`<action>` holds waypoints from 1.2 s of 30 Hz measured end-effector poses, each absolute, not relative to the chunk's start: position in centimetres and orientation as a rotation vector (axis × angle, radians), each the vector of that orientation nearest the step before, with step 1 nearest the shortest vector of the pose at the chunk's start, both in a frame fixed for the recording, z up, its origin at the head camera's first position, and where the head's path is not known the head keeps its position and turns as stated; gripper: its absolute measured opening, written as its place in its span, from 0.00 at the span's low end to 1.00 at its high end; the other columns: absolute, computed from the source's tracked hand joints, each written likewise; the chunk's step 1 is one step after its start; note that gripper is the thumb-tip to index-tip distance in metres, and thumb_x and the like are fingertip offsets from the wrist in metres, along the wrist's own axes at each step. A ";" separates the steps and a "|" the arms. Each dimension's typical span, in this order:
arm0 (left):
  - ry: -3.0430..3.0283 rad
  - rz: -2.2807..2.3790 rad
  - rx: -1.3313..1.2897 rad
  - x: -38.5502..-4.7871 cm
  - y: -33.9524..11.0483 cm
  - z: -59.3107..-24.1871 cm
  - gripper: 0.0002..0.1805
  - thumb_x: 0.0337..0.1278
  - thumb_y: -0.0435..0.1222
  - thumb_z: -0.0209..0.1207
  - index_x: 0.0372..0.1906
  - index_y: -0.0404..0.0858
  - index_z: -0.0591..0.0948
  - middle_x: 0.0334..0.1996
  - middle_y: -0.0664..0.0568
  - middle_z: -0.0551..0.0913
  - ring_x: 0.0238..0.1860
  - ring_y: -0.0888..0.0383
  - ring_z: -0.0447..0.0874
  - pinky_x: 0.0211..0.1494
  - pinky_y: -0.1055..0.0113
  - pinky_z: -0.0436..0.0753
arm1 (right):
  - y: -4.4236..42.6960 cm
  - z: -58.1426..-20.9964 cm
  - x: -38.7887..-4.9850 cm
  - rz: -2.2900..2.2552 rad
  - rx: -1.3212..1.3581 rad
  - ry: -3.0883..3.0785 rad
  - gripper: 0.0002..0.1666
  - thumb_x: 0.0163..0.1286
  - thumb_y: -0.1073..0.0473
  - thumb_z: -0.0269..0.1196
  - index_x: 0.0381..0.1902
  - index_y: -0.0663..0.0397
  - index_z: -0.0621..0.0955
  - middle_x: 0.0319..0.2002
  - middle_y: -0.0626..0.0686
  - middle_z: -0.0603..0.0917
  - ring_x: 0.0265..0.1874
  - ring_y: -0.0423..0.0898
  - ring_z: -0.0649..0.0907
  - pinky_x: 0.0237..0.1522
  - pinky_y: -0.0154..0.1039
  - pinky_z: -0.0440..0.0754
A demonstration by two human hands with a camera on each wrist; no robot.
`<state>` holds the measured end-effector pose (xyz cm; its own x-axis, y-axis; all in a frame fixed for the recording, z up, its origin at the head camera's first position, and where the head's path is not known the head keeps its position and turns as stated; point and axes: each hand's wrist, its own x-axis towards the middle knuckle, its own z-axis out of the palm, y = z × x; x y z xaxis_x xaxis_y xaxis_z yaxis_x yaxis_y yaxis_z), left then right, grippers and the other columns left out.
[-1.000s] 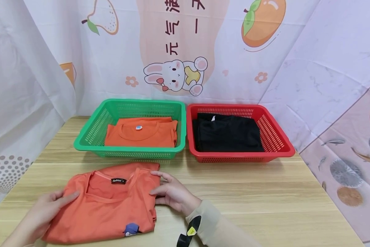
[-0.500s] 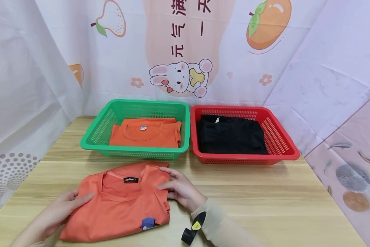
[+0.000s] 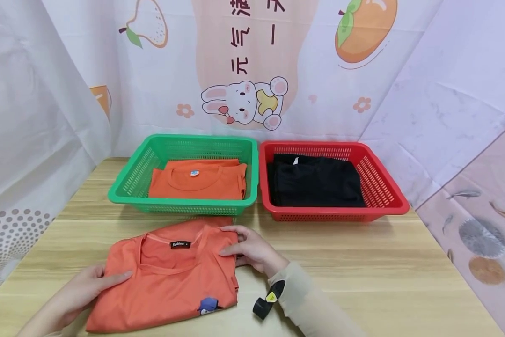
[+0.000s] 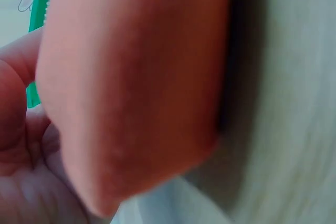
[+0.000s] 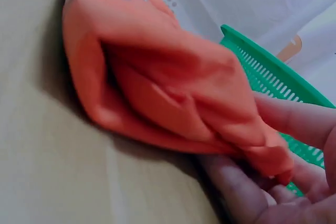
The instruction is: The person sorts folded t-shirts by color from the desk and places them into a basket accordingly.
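In the head view a folded coral-orange T-shirt lies at the front left of the table, its neckline and black label facing up. My left hand grips its left edge, thumb on top and fingers beneath. At the opposite edge, near the shoulder, my right hand pinches the cloth between thumb and fingers. The right wrist view shows the shirt's layered side folds and fingers tucked under them. Close up in the left wrist view, the rounded fabric edge is blurred and hides part of the hand.
Behind the shirt stands a green basket with folded orange T-shirts in it. A red basket beside it contains folded black clothes. Printed cloth hangs at the table's back edge.
The T-shirt has shifted a little to the right relative to the baskets, with both hands holding its sides throughout. The head view has also swung slightly.
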<state>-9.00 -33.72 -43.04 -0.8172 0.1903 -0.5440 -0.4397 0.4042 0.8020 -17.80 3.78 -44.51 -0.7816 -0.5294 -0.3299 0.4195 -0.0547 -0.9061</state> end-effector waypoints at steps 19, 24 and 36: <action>2.294 1.496 -0.292 -8.3 -32.0 -41.5 0.33 0.68 0.44 0.59 0.70 0.33 0.64 0.46 0.62 0.84 0.42 0.64 0.83 0.45 0.66 0.84 | 3.5 -42.3 -17.3 -1.906 -0.201 1.591 0.40 0.56 0.80 0.64 0.67 0.56 0.75 0.45 0.57 0.86 0.38 0.45 0.86 0.39 0.44 0.88; 2.318 1.533 -0.272 -8.0 -31.7 -40.5 0.20 0.68 0.42 0.59 0.61 0.42 0.72 0.40 0.63 0.86 0.38 0.62 0.85 0.42 0.64 0.84 | 3.7 -41.2 -17.1 -1.905 -0.236 1.630 0.38 0.56 0.78 0.65 0.66 0.56 0.76 0.43 0.56 0.86 0.39 0.44 0.86 0.41 0.44 0.88; 2.417 1.560 -0.243 -6.7 -30.9 -37.1 0.11 0.70 0.40 0.57 0.49 0.62 0.77 0.36 0.63 0.87 0.33 0.56 0.88 0.36 0.61 0.86 | 4.3 -38.7 -16.1 -1.951 -0.266 1.652 0.36 0.57 0.75 0.67 0.65 0.52 0.77 0.47 0.58 0.85 0.45 0.46 0.85 0.48 0.45 0.86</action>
